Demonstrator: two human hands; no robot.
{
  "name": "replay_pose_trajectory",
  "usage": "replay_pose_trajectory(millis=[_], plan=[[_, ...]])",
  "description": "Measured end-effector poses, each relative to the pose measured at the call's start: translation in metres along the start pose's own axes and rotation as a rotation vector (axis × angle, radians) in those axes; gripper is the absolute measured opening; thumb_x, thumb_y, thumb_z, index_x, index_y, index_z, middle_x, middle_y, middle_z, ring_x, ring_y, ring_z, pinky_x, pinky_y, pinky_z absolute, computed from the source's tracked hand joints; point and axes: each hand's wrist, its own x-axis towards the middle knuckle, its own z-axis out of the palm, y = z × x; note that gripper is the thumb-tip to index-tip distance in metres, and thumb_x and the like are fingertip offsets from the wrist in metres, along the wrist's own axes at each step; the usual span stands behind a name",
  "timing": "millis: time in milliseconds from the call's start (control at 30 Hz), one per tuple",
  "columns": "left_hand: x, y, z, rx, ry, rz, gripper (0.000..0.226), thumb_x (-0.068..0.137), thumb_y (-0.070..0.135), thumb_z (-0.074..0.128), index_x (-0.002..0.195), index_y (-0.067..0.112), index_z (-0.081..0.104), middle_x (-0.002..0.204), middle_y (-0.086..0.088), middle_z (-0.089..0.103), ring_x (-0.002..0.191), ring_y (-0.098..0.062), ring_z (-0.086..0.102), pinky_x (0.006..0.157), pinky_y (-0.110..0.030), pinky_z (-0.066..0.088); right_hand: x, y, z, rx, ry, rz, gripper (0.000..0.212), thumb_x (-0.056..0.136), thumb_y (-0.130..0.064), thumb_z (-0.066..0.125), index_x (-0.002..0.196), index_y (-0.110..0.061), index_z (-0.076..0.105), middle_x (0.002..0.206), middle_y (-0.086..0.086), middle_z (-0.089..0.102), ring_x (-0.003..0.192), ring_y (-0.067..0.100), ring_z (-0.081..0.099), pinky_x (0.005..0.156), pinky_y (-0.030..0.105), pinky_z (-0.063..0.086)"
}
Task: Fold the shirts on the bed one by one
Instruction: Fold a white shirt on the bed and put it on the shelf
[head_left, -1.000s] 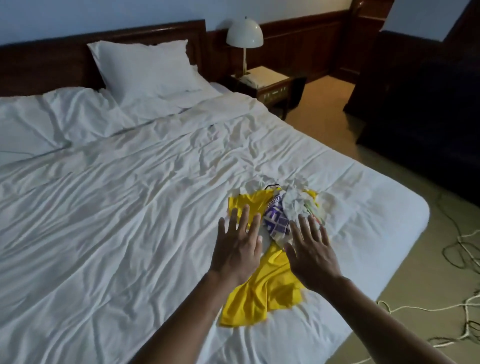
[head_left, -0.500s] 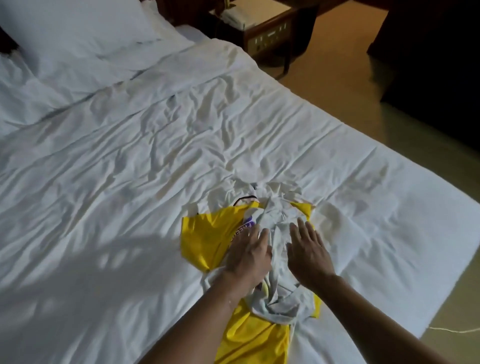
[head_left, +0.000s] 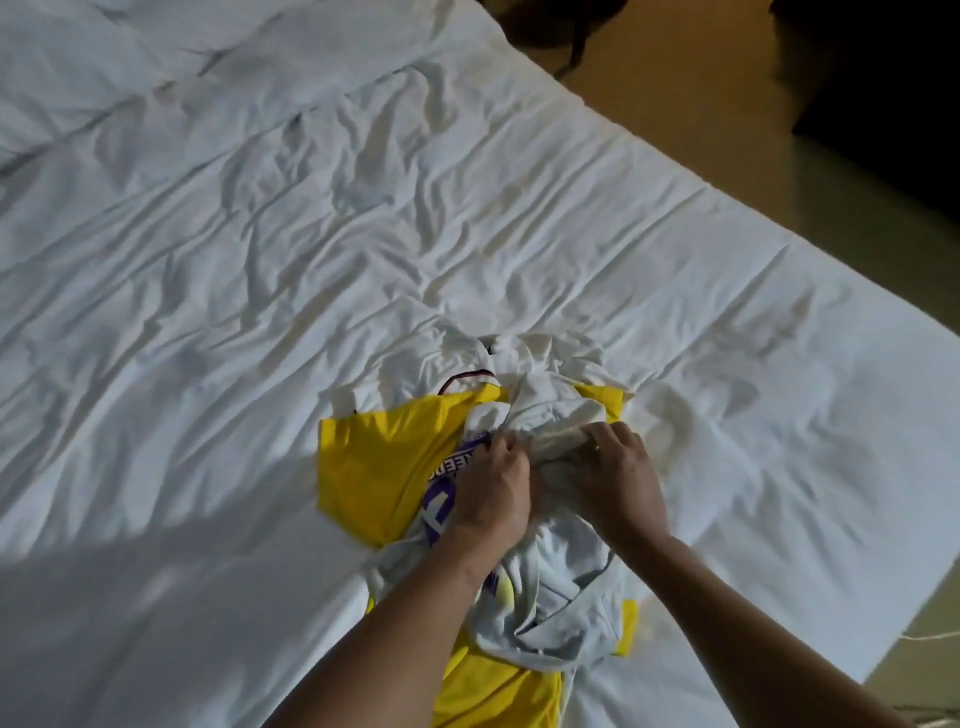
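A crumpled white shirt (head_left: 550, 597) with purple print lies on top of a yellow shirt (head_left: 379, 462) near the foot of the bed. My left hand (head_left: 488, 493) grips a bunch of the white fabric, fingers curled into it. Close beside it, my right hand (head_left: 618, 478) also clutches the white shirt at its upper fold. Another white garment (head_left: 519, 358) with a dark-trimmed collar peeks out behind the pile. Much of the yellow shirt is hidden under the white one and my arms.
The bed's wrinkled white sheet (head_left: 234, 312) spreads wide to the left and beyond the pile. The bed's right edge (head_left: 883, 613) drops to a tan floor (head_left: 727, 93). Dark furniture (head_left: 883, 78) stands at the top right.
My hands went from hovering flat over the pile to curling into the white shirt and bunching it. The camera tilted down, so the pillows and lamp left the view.
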Motion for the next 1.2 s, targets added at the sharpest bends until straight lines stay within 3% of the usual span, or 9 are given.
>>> replay_pose_trajectory(millis=[133, 300, 433, 600, 767, 867, 1000, 1133, 1200], plan=[[-0.02, -0.006, -0.036, -0.286, 0.287, -0.069, 0.025, 0.097, 0.015, 0.057, 0.119, 0.013, 0.068, 0.108, -0.012, 0.072, 0.098, -0.036, 0.07, 0.078, -0.045, 0.055, -0.019, -0.048, -0.032, 0.259, 0.19, -0.041, 0.019, 0.095, -0.005, 0.063, 0.108, -0.02, 0.066, 0.09, -0.003, 0.065, 0.076, 0.021, 0.06, 0.065, 0.036, 0.046], [-0.082, -0.018, -0.136, -0.821, 0.447, -0.024, 0.019, 0.1, 0.028, 0.051, 0.108, 0.022, 0.067, 0.098, 0.009, 0.074, 0.095, -0.015, 0.07, 0.077, -0.03, 0.052, -0.053, -0.146, -0.087, 0.417, 0.248, -0.137, 0.024, 0.097, -0.013, 0.063, 0.112, -0.032, 0.062, 0.078, -0.006, 0.071, 0.069, 0.02, 0.066, 0.061, 0.045, 0.054], [-0.147, -0.041, -0.215, -0.829, 0.505, 0.04, 0.017, 0.106, 0.034, 0.051, 0.099, 0.025, 0.064, 0.087, 0.008, 0.073, 0.083, -0.007, 0.069, 0.072, -0.038, 0.054, -0.091, -0.24, -0.132, 0.44, 0.156, -0.317, 0.031, 0.09, -0.044, 0.053, 0.12, -0.043, 0.06, 0.069, -0.002, 0.069, 0.063, 0.019, 0.064, 0.062, 0.043, 0.055], [-0.246, -0.073, -0.318, -0.791, 0.679, 0.116, 0.021, 0.109, 0.019, 0.05, 0.092, 0.025, 0.061, 0.081, 0.012, 0.067, 0.074, 0.0, 0.059, 0.068, -0.027, 0.047, -0.154, -0.356, -0.171, 0.465, 0.209, -0.482, 0.015, 0.098, -0.035, 0.048, 0.099, -0.025, 0.06, 0.076, 0.007, 0.069, 0.077, 0.035, 0.065, 0.068, 0.048, 0.053], [-0.346, -0.115, -0.397, -0.496, 0.842, 0.006, 0.019, 0.093, 0.021, 0.049, 0.077, 0.031, 0.049, 0.081, 0.005, 0.055, 0.078, -0.022, 0.055, 0.064, -0.036, 0.035, -0.239, -0.46, -0.183, 0.499, 0.276, -0.626, 0.023, 0.096, -0.049, 0.033, 0.098, -0.032, 0.049, 0.076, 0.002, 0.065, 0.07, 0.029, 0.063, 0.064, 0.054, 0.054], [-0.414, -0.154, -0.416, -0.329, 0.793, -0.187, 0.016, 0.084, 0.02, 0.064, 0.094, 0.026, 0.053, 0.097, 0.001, 0.055, 0.084, -0.024, 0.057, 0.067, -0.035, 0.043, -0.299, -0.518, -0.18, 0.542, 0.291, -0.665, 0.02, 0.103, -0.042, 0.036, 0.1, -0.029, 0.05, 0.079, -0.004, 0.063, 0.069, 0.021, 0.061, 0.065, 0.053, 0.055], [-0.514, -0.22, -0.407, -0.159, 0.494, -0.445, 0.036, 0.077, 0.025, 0.072, 0.108, 0.023, 0.054, 0.103, 0.001, 0.052, 0.1, -0.03, 0.065, 0.078, -0.031, 0.044, -0.377, -0.579, -0.171, 0.654, 0.295, -0.696, 0.019, 0.107, -0.029, 0.041, 0.098, -0.017, 0.053, 0.082, -0.004, 0.059, 0.073, 0.016, 0.056, 0.066, 0.044, 0.05], [-0.604, -0.288, -0.425, -0.326, 0.199, -0.59, 0.02, 0.083, 0.018, 0.067, 0.102, 0.011, 0.064, 0.085, -0.012, 0.073, 0.062, -0.026, 0.072, 0.054, -0.034, 0.059, -0.44, -0.618, -0.14, 0.732, 0.296, -0.623, 0.018, 0.107, -0.025, 0.044, 0.097, -0.014, 0.054, 0.082, -0.007, 0.055, 0.071, 0.006, 0.049, 0.059, 0.024, 0.036], [-0.639, -0.321, -0.441, -0.463, 0.131, -0.684, 0.027, 0.099, 0.02, 0.058, 0.11, -0.003, 0.065, 0.094, -0.023, 0.076, 0.076, -0.036, 0.077, 0.059, -0.037, 0.061, -0.462, -0.633, -0.12, 0.733, 0.316, -0.601, 0.018, 0.107, -0.026, 0.045, 0.097, -0.013, 0.053, 0.092, -0.003, 0.053, 0.074, 0.003, 0.046, 0.061, 0.022, 0.031]])
